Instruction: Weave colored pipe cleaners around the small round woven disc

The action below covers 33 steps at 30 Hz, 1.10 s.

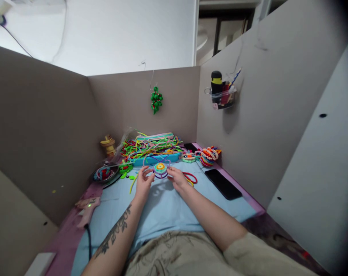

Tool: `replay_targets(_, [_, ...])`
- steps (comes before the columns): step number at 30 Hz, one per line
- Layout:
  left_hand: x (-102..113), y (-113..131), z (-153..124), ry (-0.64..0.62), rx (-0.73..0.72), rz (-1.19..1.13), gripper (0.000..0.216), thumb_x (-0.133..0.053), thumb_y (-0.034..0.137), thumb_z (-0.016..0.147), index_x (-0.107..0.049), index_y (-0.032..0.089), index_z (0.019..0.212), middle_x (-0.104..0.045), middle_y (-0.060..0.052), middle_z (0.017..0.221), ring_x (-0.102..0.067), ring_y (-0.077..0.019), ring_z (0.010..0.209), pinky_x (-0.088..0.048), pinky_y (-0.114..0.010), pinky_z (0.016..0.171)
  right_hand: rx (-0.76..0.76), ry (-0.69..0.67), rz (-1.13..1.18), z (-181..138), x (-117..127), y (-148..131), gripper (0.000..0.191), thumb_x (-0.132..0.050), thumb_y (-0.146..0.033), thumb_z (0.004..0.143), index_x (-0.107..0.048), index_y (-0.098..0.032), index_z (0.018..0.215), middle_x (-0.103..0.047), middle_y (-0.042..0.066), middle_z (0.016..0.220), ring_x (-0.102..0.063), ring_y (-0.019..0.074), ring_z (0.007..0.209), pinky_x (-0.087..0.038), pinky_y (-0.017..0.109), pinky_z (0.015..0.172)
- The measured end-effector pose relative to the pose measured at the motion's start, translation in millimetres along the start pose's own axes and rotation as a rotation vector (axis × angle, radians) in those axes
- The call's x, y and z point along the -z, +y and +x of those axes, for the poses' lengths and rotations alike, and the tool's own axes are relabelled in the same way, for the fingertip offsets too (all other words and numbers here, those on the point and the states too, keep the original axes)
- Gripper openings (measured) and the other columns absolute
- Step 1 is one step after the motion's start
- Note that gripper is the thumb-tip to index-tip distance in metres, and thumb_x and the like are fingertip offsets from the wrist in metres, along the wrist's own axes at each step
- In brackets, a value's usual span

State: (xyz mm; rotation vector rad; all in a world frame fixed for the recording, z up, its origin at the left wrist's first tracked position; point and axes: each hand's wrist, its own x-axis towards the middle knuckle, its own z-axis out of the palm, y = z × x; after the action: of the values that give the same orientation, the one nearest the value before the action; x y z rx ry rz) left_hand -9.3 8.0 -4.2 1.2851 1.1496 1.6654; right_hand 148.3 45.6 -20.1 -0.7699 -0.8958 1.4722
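Note:
Between my two hands, above the blue cloth, is a small pipe-cleaner piece with a yellow and orange centre, a teal ring and purple strands round it. My left hand pinches its left edge, and my right hand has its fingers closed at the right edge. Thin purple strands stick up from the piece. A yellow-green pipe cleaner lies beside my left hand. Near my right hand a red pipe cleaner loop rests on the cloth.
A blue tray heaped with colourful pipe cleaners stands at the back. A bowl and a pink glue gun lie left. On the right are a black phone and a striped pipe-cleaner figure. Grey panels enclose the table.

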Motion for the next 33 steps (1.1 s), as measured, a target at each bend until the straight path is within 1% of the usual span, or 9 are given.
replay_targets(2, [1,-1,-1,0.035,-0.065,0.067,0.037,-0.073,0.039,0.067,-0.056,0.019,0.092,-0.060,0.001,0.079,-0.049,-0.0080,0.055,-0.037,-0.021,0.051,0.000,0.015,0.015,1,1,2,0.031,-0.078,-0.038,0.054,-0.057,-0.020,0.066,-0.061,-0.003,0.066,-0.052,0.0138,0.067,-0.036,0.025,0.063])
replay_targets(4, [1,-3,-3,0.017,-0.113,0.130,0.027,-0.072,0.037,0.069,-0.057,0.017,0.080,-0.058,0.002,0.071,-0.046,-0.0081,0.052,-0.036,-0.021,0.051,-0.001,0.024,0.028,1,0,3,0.032,-0.078,-0.039,0.053,-0.057,-0.020,0.067,-0.061,-0.003,0.068,-0.052,0.0133,0.068,-0.036,0.024,0.063])
replay_targets(5, [0,-4,-5,-0.003,-0.133,0.156,0.025,-0.072,0.036,0.069,-0.058,0.017,0.079,-0.058,0.001,0.070,-0.046,-0.0083,0.052,-0.036,-0.021,0.050,-0.003,0.024,0.034,1,-1,5,0.032,-0.078,-0.039,0.054,-0.057,-0.020,0.068,-0.061,-0.003,0.069,-0.052,0.0131,0.068,-0.037,0.024,0.063])
replay_targets(9, [-4,-9,-12,-0.044,-0.204,0.208,0.028,-0.072,0.033,0.071,-0.060,0.019,0.092,-0.064,-0.001,0.083,-0.053,-0.0102,0.058,-0.041,-0.022,0.053,-0.010,0.004,0.040,-4,-7,8,0.032,-0.079,-0.039,0.054,-0.059,-0.021,0.071,-0.061,-0.003,0.072,-0.053,0.0131,0.070,-0.038,0.024,0.063])
replay_targets(13, [-2,-13,-14,-0.063,-0.233,0.214,0.025,-0.068,0.032,0.075,-0.060,0.020,0.096,-0.063,0.000,0.076,-0.054,-0.0107,0.056,-0.044,-0.023,0.053,-0.017,-0.012,0.029,-9,-12,9,0.030,-0.079,-0.038,0.055,-0.059,-0.021,0.070,-0.061,-0.003,0.073,-0.054,0.0138,0.072,-0.038,0.024,0.063])
replay_targets(18, [-2,-13,-12,-0.068,-0.224,0.163,0.026,-0.070,0.032,0.074,-0.061,0.020,0.096,-0.061,0.001,0.073,-0.054,-0.0111,0.057,-0.047,-0.023,0.055,-0.020,-0.022,0.015,-10,-12,9,0.031,-0.078,-0.039,0.055,-0.059,-0.021,0.072,-0.062,-0.001,0.077,-0.054,0.0141,0.073,-0.040,0.024,0.064])
replay_targets(23, [-7,-7,-11,-0.074,-0.186,0.069,0.028,-0.068,0.034,0.075,-0.058,0.020,0.097,-0.059,0.002,0.069,-0.056,-0.0118,0.056,-0.051,-0.025,0.053,0.006,-0.034,-0.015,-10,-13,11,0.031,-0.078,-0.038,0.055,-0.058,-0.020,0.071,-0.060,-0.002,0.073,-0.052,0.0126,0.068,-0.038,0.024,0.063])
replay_targets(29, [-7,-2,-9,-0.080,-0.128,0.001,0.029,-0.072,0.033,0.069,-0.060,0.018,0.090,-0.059,0.003,0.068,-0.051,-0.0089,0.049,-0.044,-0.020,0.042,0.074,-0.043,-0.056,-10,-13,12,0.029,-0.075,-0.038,0.058,-0.056,-0.021,0.072,-0.057,-0.003,0.068,-0.050,0.0120,0.065,-0.038,0.024,0.063])
replay_targets(33, [-7,-2,-9,-0.076,-0.090,-0.029,0.031,-0.075,0.033,0.065,-0.061,0.018,0.088,-0.060,0.002,0.068,-0.053,-0.0093,0.050,-0.044,-0.020,0.042,0.105,-0.047,-0.096,-10,-13,12,0.028,-0.073,-0.040,0.060,-0.056,-0.021,0.073,-0.057,-0.003,0.068,-0.051,0.0123,0.064,-0.039,0.024,0.061])
